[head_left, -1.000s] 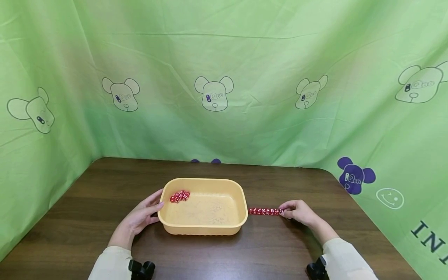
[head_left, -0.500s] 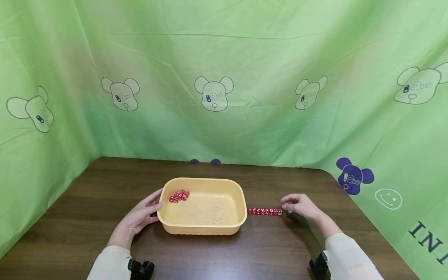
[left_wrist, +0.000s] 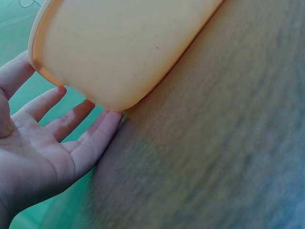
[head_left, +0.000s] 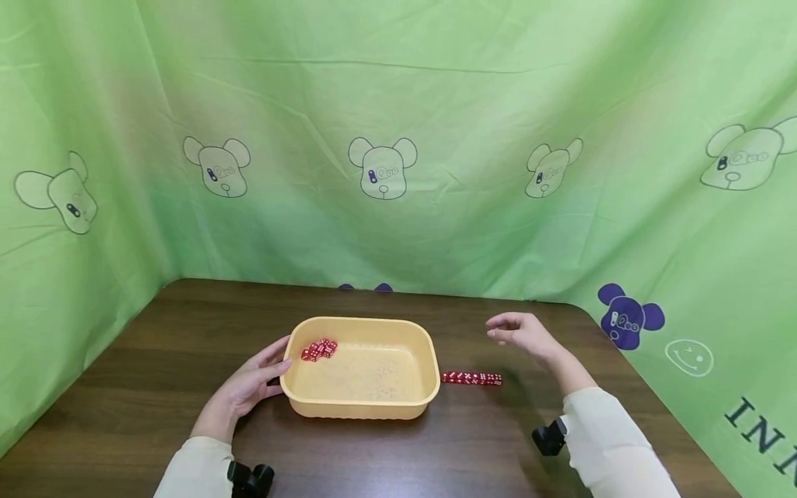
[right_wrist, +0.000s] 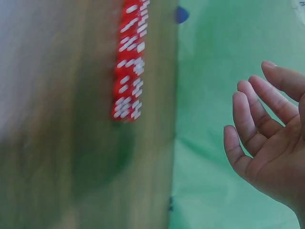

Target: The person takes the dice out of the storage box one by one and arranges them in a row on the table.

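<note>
A yellow plastic tub (head_left: 398, 401) stands on the table with several red dice (head_left: 319, 350) grouped inside its back left corner. My left hand (head_left: 245, 380) rests at the tub's left end, thumb at the rim. In the left wrist view, the mostly straight fingers (left_wrist: 95, 143) touch the tub's outer wall. To the right of the tub lies a straight row of red dice (head_left: 471, 377) with white pips. My right hand (head_left: 523, 333) hovers above and behind the row's right end, apart from it. Nothing shows between its loosely bent fingers (right_wrist: 245, 119) in the right wrist view.
A brown wooden table (head_left: 361, 449) holds everything. Green cloth (head_left: 461, 228) with bear-head drawings hangs behind and along both sides. Black wrist devices (head_left: 250, 478) sit at both cuffs.
My right hand lets go of the row's right end, lifts away, then moves back and slightly left. The row, tub and left hand stay where they were.
</note>
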Available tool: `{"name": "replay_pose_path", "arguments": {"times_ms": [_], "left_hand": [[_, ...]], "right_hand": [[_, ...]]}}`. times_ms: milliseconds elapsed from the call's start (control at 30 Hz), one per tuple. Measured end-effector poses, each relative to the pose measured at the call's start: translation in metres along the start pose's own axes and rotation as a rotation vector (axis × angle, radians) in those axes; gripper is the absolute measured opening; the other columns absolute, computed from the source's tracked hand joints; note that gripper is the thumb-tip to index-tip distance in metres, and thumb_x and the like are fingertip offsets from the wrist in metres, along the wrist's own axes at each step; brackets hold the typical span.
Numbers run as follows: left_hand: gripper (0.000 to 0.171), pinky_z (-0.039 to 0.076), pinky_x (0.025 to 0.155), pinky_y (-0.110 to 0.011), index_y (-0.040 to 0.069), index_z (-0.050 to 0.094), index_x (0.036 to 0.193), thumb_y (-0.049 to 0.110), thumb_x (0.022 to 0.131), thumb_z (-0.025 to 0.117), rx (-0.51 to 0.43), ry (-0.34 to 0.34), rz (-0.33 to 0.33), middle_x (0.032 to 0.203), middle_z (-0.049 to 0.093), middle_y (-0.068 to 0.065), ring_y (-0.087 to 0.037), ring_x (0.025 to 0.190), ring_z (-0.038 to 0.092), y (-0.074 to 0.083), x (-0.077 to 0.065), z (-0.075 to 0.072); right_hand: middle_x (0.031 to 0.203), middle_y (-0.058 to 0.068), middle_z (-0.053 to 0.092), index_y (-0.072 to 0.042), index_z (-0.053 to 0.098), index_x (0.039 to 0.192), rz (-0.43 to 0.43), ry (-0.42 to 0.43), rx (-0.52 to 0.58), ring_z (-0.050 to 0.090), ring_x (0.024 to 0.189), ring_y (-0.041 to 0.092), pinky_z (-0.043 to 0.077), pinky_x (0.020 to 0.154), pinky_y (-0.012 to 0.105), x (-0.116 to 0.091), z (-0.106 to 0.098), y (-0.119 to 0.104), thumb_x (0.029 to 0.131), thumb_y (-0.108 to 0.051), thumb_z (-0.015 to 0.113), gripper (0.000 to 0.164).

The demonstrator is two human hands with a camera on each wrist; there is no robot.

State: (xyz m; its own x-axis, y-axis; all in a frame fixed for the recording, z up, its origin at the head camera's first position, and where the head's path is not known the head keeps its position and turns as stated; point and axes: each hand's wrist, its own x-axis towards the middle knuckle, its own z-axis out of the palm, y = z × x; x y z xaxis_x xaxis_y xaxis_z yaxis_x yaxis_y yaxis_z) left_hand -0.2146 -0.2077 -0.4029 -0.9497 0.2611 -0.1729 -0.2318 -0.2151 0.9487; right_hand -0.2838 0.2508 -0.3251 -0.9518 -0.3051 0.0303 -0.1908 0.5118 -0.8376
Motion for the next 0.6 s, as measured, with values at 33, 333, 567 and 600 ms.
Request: {"name": "replay_pose_path", "arguments": {"times_ms": [33,333,567,600], "left_hand": [[0.058,0.042,0.079,-0.04,0.011,0.019,0.138,0.009,0.088,0.048,0.0,0.0,0.0,0.136,0.019,-0.021,-0.031,0.112,0.038,0.0,0.0,0.0],[0.058,0.043,0.078,-0.04,0.011,0.02,0.138,0.009,0.088,0.048,0.001,0.011,-0.002,0.136,0.02,-0.021,-0.03,0.11,0.04,0.0,0.0,0.001],[0.057,0.042,0.079,-0.04,0.011,0.02,0.138,0.008,0.088,0.048,-0.008,0.015,-0.005,0.136,0.02,-0.021,-0.03,0.109,0.041,0.0,0.0,0.001],[0.057,0.042,0.079,-0.04,0.011,0.02,0.138,0.008,0.088,0.048,-0.008,0.016,-0.004,0.136,0.02,-0.021,-0.03,0.109,0.041,-0.001,0.0,0.001]], "right_hand": [[0.083,0.013,0.059,0.012,0.054,0.103,-0.001,0.0,-0.002,0.056,0.07,0.017,0.046,0.067,0.032,0.002,0.0,-0.003,0.079,-0.01,0.061,0.033],[0.093,0.013,0.059,0.006,0.055,0.106,-0.008,-0.015,-0.018,0.057,0.076,0.021,0.045,0.071,0.034,0.019,0.011,-0.028,0.08,-0.017,0.062,0.035],[0.089,0.013,0.06,0.009,0.056,0.103,-0.065,-0.032,0.002,0.057,0.071,0.018,0.046,0.068,0.031,0.033,0.028,-0.044,0.08,-0.011,0.061,0.031],[0.088,0.013,0.06,0.009,0.056,0.102,-0.07,-0.036,0.007,0.057,0.07,0.018,0.046,0.068,0.031,0.035,0.03,-0.047,0.08,-0.011,0.061,0.031]]}}
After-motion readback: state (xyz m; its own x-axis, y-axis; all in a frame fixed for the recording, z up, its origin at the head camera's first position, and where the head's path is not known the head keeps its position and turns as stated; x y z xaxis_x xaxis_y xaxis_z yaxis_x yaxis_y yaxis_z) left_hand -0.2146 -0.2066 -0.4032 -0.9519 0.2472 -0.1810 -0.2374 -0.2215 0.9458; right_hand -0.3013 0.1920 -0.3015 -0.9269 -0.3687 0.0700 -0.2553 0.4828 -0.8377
